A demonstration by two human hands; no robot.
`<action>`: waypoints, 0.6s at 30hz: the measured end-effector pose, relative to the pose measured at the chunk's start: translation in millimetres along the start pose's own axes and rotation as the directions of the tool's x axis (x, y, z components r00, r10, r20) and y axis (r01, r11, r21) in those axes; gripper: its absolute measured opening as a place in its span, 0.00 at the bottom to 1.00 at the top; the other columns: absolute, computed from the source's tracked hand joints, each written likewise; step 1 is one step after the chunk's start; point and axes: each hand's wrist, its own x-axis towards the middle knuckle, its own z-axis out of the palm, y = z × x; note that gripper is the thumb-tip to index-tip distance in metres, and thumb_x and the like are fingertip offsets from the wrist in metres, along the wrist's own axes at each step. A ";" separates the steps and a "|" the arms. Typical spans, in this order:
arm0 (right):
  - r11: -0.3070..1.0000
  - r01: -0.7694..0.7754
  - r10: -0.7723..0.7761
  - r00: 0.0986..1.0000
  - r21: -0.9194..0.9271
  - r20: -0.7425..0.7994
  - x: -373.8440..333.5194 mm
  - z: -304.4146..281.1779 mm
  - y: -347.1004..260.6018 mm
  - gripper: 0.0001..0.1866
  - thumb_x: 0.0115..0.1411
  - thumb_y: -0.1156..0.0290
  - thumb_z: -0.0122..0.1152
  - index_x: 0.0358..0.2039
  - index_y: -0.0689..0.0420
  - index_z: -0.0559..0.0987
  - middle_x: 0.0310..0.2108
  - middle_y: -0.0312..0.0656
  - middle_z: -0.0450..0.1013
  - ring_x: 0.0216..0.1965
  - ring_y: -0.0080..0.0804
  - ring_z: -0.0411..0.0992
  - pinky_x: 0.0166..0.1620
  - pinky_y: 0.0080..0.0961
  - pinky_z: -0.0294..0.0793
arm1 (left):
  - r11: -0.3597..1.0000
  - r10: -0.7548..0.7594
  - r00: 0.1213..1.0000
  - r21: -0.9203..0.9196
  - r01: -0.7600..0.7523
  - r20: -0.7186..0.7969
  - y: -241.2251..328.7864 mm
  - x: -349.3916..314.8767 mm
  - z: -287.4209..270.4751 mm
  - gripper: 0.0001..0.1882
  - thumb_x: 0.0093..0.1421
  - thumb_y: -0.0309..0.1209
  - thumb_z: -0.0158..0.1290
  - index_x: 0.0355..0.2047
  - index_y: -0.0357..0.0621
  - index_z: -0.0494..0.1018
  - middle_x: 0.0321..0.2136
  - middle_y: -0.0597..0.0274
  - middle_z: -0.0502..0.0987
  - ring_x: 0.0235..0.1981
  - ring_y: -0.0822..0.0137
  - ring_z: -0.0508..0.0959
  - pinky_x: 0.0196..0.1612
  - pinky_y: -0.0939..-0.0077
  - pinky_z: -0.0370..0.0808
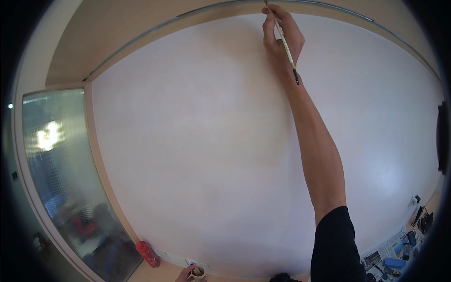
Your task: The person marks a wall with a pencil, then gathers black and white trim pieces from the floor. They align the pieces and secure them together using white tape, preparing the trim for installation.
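Observation:
High on the pale wall (pixel 197 131), my right hand (pixel 286 40) is closed round a thin paintbrush (pixel 288 54). The brush's light handle slants down past my wrist to a dark end. Its bristle tip points up to the wooden trim and metal strip (pixel 225 4) along the wall's top, though I cannot tell whether it touches. At the lower edge my left hand (pixel 184 274) holds a small cup (pixel 198 272) with something brownish inside. Only part of that hand shows.
A red bottle (pixel 148 254) stands left of the cup by the wall's foot. Beyond it is a ribbed glass door (pixel 70 164). Lower right, newspaper (pixel 383 256) bears a blue case (pixel 394 262) and dark items, below a wall socket with a plug (pixel 414 200).

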 end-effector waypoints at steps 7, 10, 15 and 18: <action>0.997 -0.072 0.070 0.996 -0.040 -0.053 0.1 -1.3 1.6 0.10 0.64 0.80 0.56 0.45 0.66 0.78 0.37 0.51 0.80 0.40 0.38 0.81 0.45 0.31 0.80 | 1.000 0.006 1.000 0.001 -0.006 0.009 1.2 2.2 0.1 0.32 0.56 0.18 0.61 0.62 0.42 0.66 0.56 0.57 0.73 0.56 0.61 0.74 0.52 0.65 0.75; 0.991 -0.120 0.117 0.991 -0.054 -0.060 0.3 -2.6 0.3 0.10 0.66 0.78 0.55 0.46 0.66 0.78 0.37 0.50 0.80 0.40 0.37 0.80 0.44 0.31 0.80 | 1.000 -0.005 1.000 -0.007 0.005 0.009 2.0 1.6 0.2 0.32 0.56 0.17 0.60 0.62 0.42 0.66 0.56 0.57 0.73 0.56 0.61 0.74 0.52 0.65 0.75; 0.968 -0.247 0.242 0.965 -0.048 -0.097 0.4 -4.9 -0.8 0.10 0.67 0.76 0.54 0.46 0.66 0.78 0.36 0.49 0.80 0.39 0.35 0.79 0.43 0.29 0.78 | 1.000 -0.004 1.000 -0.025 0.004 0.010 3.4 0.9 0.1 0.32 0.56 0.17 0.60 0.62 0.42 0.66 0.56 0.57 0.72 0.56 0.61 0.74 0.53 0.65 0.75; 0.970 -0.241 0.237 0.967 -0.026 -0.094 -1.0 -6.5 0.1 0.11 0.67 0.76 0.54 0.46 0.66 0.78 0.36 0.49 0.80 0.39 0.35 0.79 0.43 0.29 0.78 | 0.999 -0.022 1.000 -0.046 0.022 0.014 3.5 0.8 -0.6 0.32 0.56 0.17 0.60 0.62 0.42 0.66 0.57 0.57 0.72 0.56 0.61 0.74 0.54 0.66 0.75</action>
